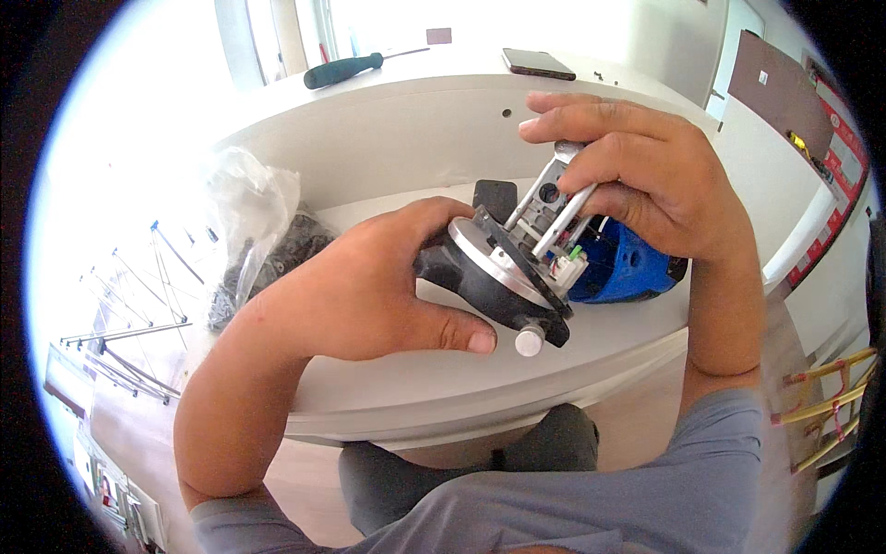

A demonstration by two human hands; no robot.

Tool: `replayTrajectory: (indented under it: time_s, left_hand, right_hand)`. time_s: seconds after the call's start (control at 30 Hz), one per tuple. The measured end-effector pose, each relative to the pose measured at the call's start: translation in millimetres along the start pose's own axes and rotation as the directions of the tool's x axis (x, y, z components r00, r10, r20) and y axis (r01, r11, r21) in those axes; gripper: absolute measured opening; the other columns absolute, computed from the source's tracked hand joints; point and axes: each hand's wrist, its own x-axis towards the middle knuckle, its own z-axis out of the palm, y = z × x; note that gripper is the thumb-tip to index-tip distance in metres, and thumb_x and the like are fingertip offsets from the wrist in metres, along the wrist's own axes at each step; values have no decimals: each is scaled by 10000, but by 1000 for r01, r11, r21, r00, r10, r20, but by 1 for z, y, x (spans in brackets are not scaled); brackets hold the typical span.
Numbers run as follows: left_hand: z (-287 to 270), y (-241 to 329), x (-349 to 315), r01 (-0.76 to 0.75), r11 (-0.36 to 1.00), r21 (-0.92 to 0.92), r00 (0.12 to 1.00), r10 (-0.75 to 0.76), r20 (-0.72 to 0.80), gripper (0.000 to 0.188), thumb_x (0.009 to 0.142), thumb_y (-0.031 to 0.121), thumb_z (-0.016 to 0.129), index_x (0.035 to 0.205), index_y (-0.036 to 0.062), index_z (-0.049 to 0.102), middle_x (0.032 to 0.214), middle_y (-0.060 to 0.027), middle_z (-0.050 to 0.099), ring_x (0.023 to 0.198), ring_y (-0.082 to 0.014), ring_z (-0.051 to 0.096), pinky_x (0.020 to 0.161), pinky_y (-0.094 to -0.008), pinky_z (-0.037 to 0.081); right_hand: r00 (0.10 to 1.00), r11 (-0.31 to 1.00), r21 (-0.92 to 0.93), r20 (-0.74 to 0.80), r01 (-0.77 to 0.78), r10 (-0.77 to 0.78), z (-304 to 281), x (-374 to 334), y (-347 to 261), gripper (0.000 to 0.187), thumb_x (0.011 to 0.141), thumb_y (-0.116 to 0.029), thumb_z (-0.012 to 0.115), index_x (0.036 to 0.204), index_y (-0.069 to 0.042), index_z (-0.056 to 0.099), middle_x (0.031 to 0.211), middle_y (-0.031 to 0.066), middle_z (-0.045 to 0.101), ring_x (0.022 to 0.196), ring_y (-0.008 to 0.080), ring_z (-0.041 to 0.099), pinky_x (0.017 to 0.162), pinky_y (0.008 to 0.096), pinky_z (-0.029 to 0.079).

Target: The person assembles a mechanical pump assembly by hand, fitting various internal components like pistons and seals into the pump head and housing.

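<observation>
My left hand point(369, 277) is closed around the black base of a part-opened mechanical device point(503, 263), which has a silver disc, a small pale knob and exposed inner parts. My right hand point(646, 171) pinches the device's pale metal frame point(565, 219) at its upper end, thumb and fingers on it, with the other fingers stretched past. A hollow blue plastic housing point(637, 268) sits under my right hand, close against the device; whether the two are joined I cannot tell. Behind the device shows a flat dark piece point(496, 198).
A clear plastic bag point(249, 198) with dark parts lies left on the white desk point(397, 388). On the raised ledge behind rest a dark green screwdriver point(343, 70), a phone point(539, 63) and tiny screws point(600, 77). Thin metal racks point(129, 332) stand far left; yellow bars point(826, 397) right.
</observation>
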Motion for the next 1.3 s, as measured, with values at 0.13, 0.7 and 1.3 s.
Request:
replayTrajectory:
  time_s: [0.13, 0.7, 1.3]
  left_hand:
    - [2, 0, 2, -26, 997, -76, 1000, 26, -11, 872, 775, 380, 989, 1412, -60, 588, 1231, -202, 723, 1173, -282, 695, 1046, -394, 538]
    - [6, 8, -1, 84, 992, -95, 994, -89, -56, 796, 878, 407, 915, 1390, -92, 565, 1115, -160, 701, 1031, -208, 671, 912, -335, 556]
    - [6, -2, 0, 98, 986, 135, 995, -97, -16, 844, 762, 290, 976, 1388, -81, 549, 1196, -232, 692, 1150, -319, 681, 1020, -416, 545]
  right_hand:
    - [1000, 1000, -30, -28, 9, -10, -1, 1, -2, 199, 954, -267, 747, 1024, -83, 715, 1359, 172, 732, 1392, 394, 631, 1067, 458, 570]
    - [997, 998, -31, -53, 57, -58, 3, 2, -5, 166, 908, -218, 769, 961, -71, 712, 1310, 149, 755, 1351, 375, 662, 1026, 444, 605]
    - [976, 982, -26, -104, 189, -190, 19, 3, -16, 172, 779, -165, 797, 849, -40, 703, 1216, 178, 771, 1269, 419, 704, 977, 468, 630]
